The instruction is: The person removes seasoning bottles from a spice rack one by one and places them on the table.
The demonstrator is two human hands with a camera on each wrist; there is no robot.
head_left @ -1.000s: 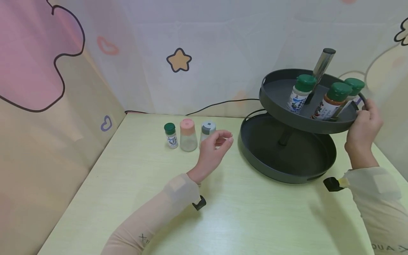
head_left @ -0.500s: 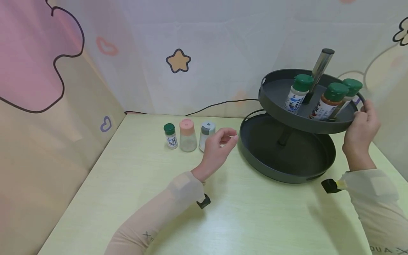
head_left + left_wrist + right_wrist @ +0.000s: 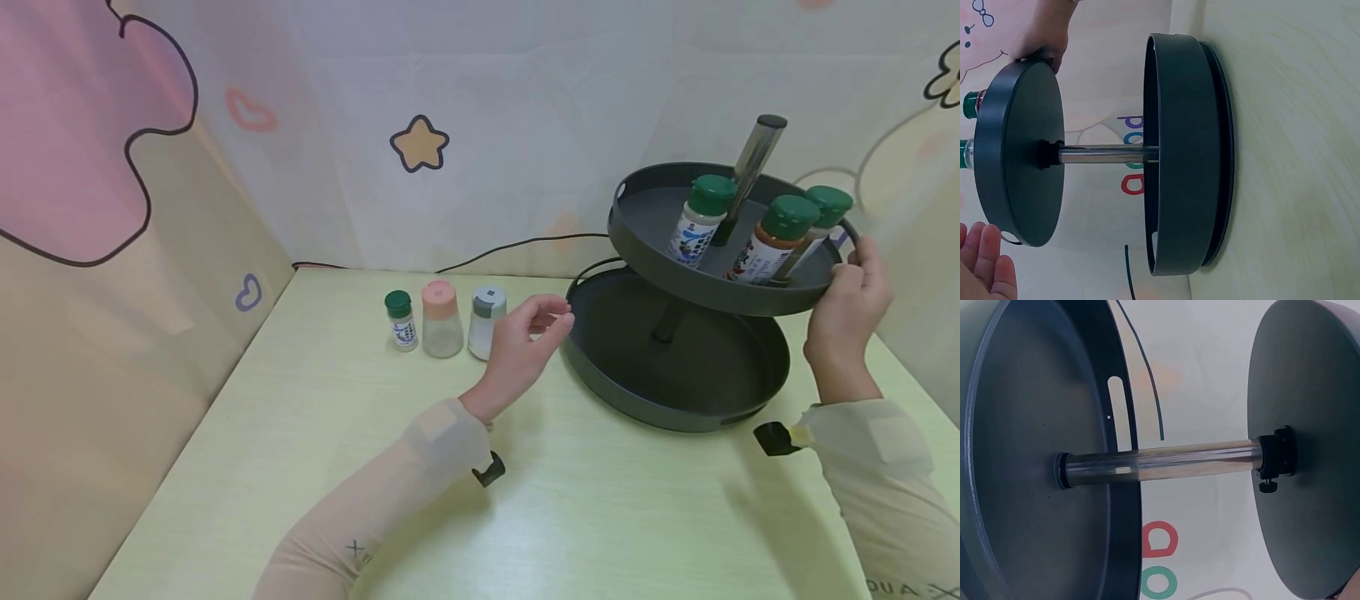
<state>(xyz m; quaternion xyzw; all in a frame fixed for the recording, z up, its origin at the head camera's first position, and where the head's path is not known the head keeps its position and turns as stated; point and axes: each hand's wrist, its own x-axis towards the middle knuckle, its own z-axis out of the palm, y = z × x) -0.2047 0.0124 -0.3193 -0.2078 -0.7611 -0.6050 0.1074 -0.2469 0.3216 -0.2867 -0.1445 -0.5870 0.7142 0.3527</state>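
Observation:
A dark grey two-tier round tray stand has its upper tray [image 3: 720,287] and lower tray [image 3: 675,375] joined by a metal pole [image 3: 1191,461]. My right hand [image 3: 851,312] grips the right rim of the upper tray. In that tray stand a white-labelled bottle [image 3: 697,237], a red-brown spice bottle [image 3: 761,254] and a third green-capped bottle [image 3: 825,204], partly hidden. My left hand [image 3: 521,346] holds nothing, its fingers loosely bent, near the left rim of the lower tray. Behind it is a grey-capped shaker [image 3: 482,321], partly covered by the hand.
A pink-capped glass shaker [image 3: 442,329] and a small green-capped bottle [image 3: 402,321] stand in a row left of the grey-capped one. A thin black cable [image 3: 525,243] runs along the back wall cloth behind the table [image 3: 585,517].
My left hand has moved right, away from the shakers and toward the stand, uncovering more of the grey-capped shaker. My right hand keeps its grip on the upper rim; the bottles stay in place.

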